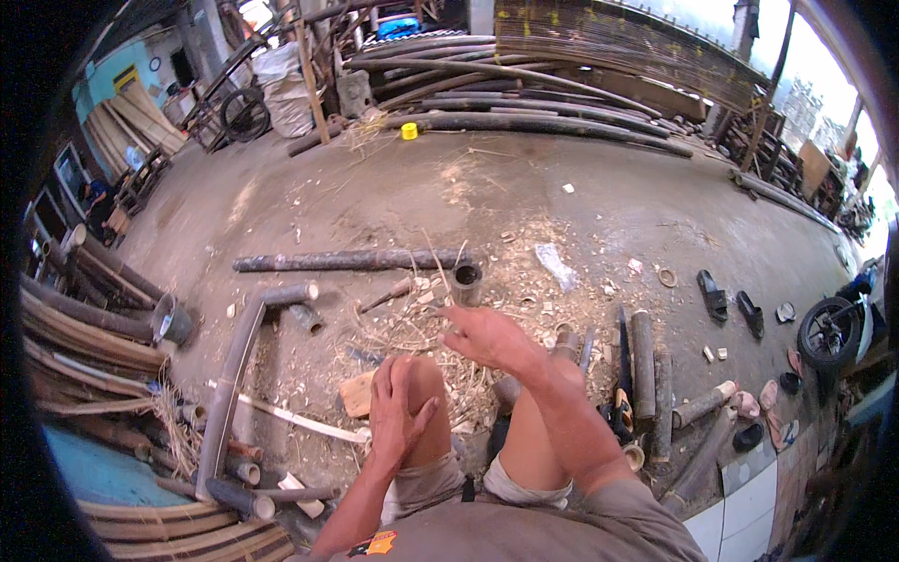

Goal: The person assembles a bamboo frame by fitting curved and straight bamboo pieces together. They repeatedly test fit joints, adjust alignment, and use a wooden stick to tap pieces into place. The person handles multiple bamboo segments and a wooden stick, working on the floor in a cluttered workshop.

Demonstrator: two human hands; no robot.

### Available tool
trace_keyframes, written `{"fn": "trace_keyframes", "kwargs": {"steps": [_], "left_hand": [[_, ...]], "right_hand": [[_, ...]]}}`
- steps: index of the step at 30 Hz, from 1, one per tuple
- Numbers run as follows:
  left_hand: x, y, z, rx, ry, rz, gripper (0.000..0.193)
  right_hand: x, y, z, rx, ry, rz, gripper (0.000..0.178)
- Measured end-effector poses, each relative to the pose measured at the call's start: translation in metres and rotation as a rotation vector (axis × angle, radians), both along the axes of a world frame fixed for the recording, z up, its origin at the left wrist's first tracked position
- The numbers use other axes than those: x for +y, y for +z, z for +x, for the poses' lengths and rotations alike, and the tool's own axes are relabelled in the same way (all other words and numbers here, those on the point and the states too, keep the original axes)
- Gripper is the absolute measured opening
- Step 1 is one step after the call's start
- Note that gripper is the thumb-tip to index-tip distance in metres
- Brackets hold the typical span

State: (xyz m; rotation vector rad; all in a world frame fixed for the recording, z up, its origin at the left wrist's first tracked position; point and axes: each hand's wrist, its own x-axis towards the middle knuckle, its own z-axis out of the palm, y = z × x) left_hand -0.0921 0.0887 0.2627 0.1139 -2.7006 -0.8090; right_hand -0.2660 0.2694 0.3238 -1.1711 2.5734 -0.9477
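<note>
Bamboo shavings (473,379) lay thick on the concrete floor (356,192) in front of the seated person, between the knees and out past them. At the far left, long split bamboo strips (80,361) were stacked, with a grey bucket (173,320) beside them. Next came a long bamboo pole (229,398), running away from the person, and a short bamboo tube (304,318) near its far end. A dark pole (346,260) lay crosswise farther out. Close to the left knee sat a wooden block (356,395). The left hand (401,412) was draped over that knee, fingers loosely extended and thumb apart, holding nothing visible. Farther right, the right hand (487,335) reached out above the shavings with its fingers bent; I cannot tell whether it pinched anything. Just beyond it, a hollow tube (466,273) showed its round mouth. A crumpled clear plastic piece (557,267) lay past that. To the right were a long dark blade (624,351), several cut bamboo tubes (642,365), black sandals (712,295) and, near the edge, a wheel (831,332).
</note>
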Motion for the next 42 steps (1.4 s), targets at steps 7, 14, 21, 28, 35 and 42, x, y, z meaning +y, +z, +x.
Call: {"fn": "trace_keyframes", "kwargs": {"steps": [7,14,21,28,35,42], "left_hand": [[0.015,-0.004,0.004,0.025,0.033,-0.125,0.09],[0.012,-0.013,-0.004,0.067,0.023,-0.084,0.085],[0.006,-0.011,-0.005,0.051,0.036,-0.025,0.077],[0.002,-0.012,0.0,0.077,0.035,0.0,0.074],[0.006,-0.007,-0.001,0.087,0.03,-0.011,0.073],[-0.001,-0.011,0.001,0.096,0.051,-0.036,0.069]], "right_hand": [[0.021,0.0,-0.003,0.057,-0.059,0.083,0.049],[0.012,0.002,-0.003,-0.004,-0.014,0.093,0.039],[0.006,0.006,0.0,-0.022,-0.025,0.092,0.037],[0.001,0.014,0.007,-0.049,-0.026,0.13,0.039],[0.004,0.007,0.004,-0.037,-0.045,0.149,0.048],[-0.003,0.005,0.003,-0.054,-0.022,0.162,0.053]]}}
